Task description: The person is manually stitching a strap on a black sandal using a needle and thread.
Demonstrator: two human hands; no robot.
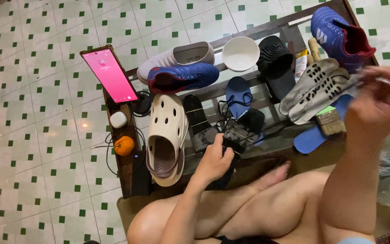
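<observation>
Left hand (214, 159) curled (right hand (380, 97) blurred)

On the glass bench (267, 31), the left hand (214, 160) grips a dark shoe part (231, 144) beside a cream clog (167, 135), while the blurred right hand (380, 101) lifts 2 grey insoles (314, 88).

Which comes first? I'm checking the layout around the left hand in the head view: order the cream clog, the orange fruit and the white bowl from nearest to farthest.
From the left hand:
1. Cream clog, just beside it, toward the floor side.
2. Orange fruit, beyond the clog, on the table's edge.
3. White bowl, at the far side of the table, clearly farthest.
</observation>
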